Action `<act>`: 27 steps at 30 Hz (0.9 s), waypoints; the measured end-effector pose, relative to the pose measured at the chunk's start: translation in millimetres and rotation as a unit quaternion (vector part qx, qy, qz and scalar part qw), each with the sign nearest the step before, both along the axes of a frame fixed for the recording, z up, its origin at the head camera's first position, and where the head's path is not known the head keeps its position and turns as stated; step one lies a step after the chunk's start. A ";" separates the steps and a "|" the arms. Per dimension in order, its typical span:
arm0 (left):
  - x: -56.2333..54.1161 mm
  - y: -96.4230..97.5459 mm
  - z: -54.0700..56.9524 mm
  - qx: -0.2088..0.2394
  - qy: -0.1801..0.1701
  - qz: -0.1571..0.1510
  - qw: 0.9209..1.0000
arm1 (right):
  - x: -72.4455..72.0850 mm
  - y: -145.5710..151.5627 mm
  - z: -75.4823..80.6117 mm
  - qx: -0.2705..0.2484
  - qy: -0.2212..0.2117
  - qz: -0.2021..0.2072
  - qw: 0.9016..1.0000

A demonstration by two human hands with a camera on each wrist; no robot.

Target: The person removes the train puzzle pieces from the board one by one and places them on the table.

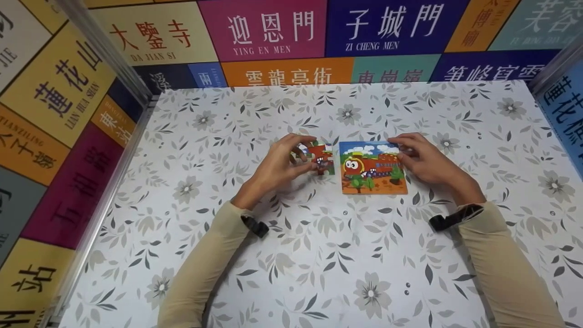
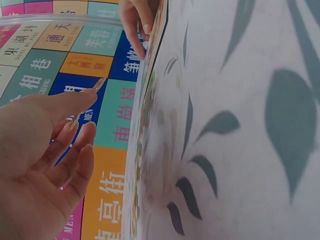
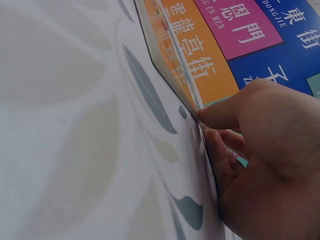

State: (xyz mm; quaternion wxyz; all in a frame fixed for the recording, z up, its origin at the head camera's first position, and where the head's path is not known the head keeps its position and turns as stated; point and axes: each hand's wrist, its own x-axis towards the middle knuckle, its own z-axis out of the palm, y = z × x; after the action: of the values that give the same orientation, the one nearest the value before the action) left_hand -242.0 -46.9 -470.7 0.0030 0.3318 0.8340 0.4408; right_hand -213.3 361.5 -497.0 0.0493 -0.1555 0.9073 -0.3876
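Note:
A square train picture board (image 1: 373, 168) lies flat on the patterned table. My right hand (image 1: 426, 159) holds its upper right corner, with the thumb on the right side and a finger at the top edge. In the right wrist view the thumb (image 3: 222, 114) meets the board's edge (image 3: 172, 75). Left of the board, my left hand (image 1: 284, 159) pinches a small thin piece (image 2: 100, 84), seen nearly edge-on in the left wrist view. Colourful picture pieces (image 1: 325, 159) with train parts show beside its fingertips. The fingers partly hide these, so their outlines cannot be told.
A white tablecloth (image 1: 296, 255) with grey leaves and flowers covers the table. Coloured panels with large lettering (image 1: 273, 27) stand behind the far edge and along the left side (image 1: 59, 100). Both wrists wear black straps (image 1: 455, 217).

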 end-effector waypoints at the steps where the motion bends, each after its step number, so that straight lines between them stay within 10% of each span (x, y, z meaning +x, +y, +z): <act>1: -0.4 -1.8 -0.5 0.000 -0.003 0.000 1.000 | -0.2 0.0 -0.1 0.000 -0.001 -0.001 1.000; 27: -8.2 -21.6 -11.4 -0.104 -0.038 0.003 0.994 | -0.9 0.3 -0.8 0.000 -0.025 -0.020 0.999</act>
State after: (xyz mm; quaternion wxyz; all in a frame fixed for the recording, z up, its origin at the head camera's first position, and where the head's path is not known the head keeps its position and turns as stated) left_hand -250.3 -68.6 -482.1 0.0681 0.3104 0.8757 0.3637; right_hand -214.2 361.8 -497.7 0.0643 -0.1275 0.9088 -0.3920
